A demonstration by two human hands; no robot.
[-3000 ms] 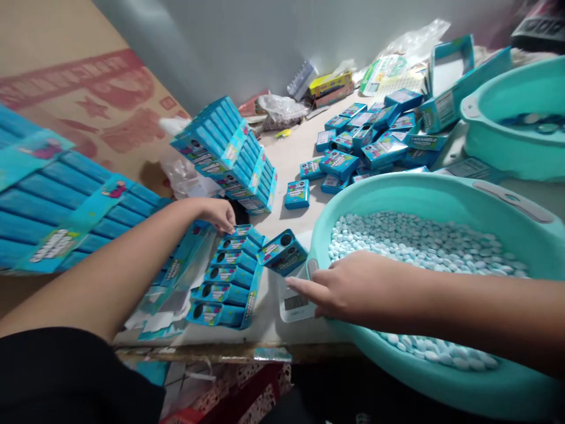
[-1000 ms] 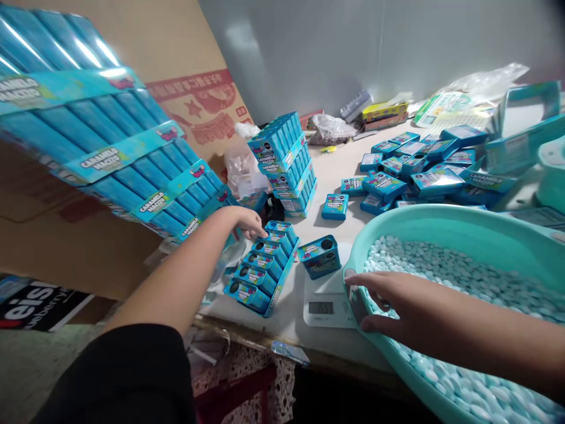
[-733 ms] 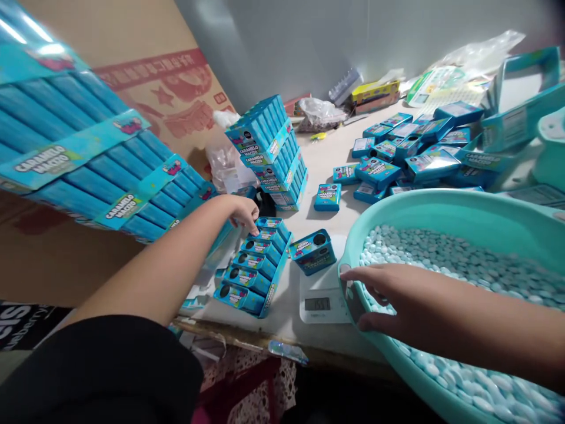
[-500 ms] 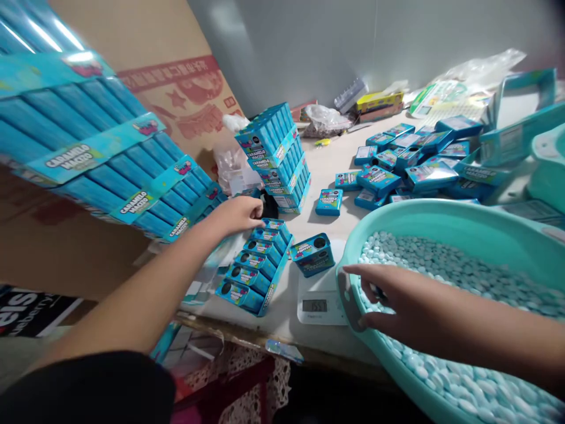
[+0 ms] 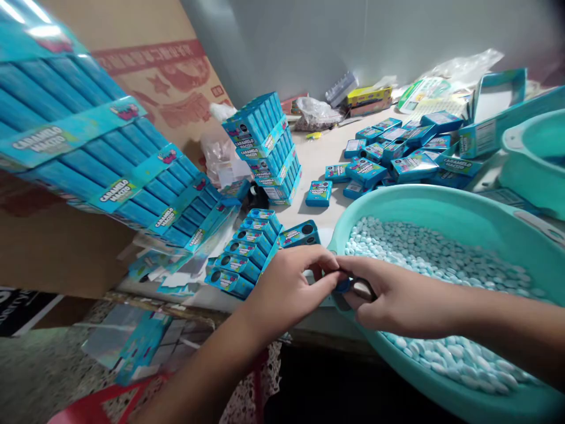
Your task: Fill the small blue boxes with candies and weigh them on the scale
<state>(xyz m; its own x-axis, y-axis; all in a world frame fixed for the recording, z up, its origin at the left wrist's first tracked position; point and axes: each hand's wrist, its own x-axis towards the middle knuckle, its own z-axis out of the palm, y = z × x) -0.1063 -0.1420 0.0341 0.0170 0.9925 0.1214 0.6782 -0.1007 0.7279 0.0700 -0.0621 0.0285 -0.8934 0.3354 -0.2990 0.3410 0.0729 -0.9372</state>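
Note:
My left hand (image 5: 293, 280) is pinched closed over the bowl's near left edge, its fingertips meeting those of my right hand (image 5: 392, 294). A small blue piece (image 5: 343, 285) shows between them; what my left fingers pinch is too small to tell. My right hand is closed on a dark looped object (image 5: 364, 288). Under both wrists and to the right, the turquoise bowl (image 5: 424, 197) holds pale blue candies (image 5: 424, 259). Beside my left hand, small blue boxes with dark round spots stand in a tray (image 5: 241, 253). Another blue box (image 5: 300, 234) is behind my left hand.
Stacked blue trays (image 5: 265, 153) stand behind the tray. A large leaning stack (image 5: 110, 159) and a cardboard box (image 5: 176, 88) fill the left. Loose blue boxes (image 5: 397, 153) are piled behind the bowl. A second turquoise bowl (image 5: 541, 159) is at the right.
My left hand has moved from the tray's far end toward the right and nearer, meeting my right hand. My right fingers, spread apart before, are now closed. The view has shifted.

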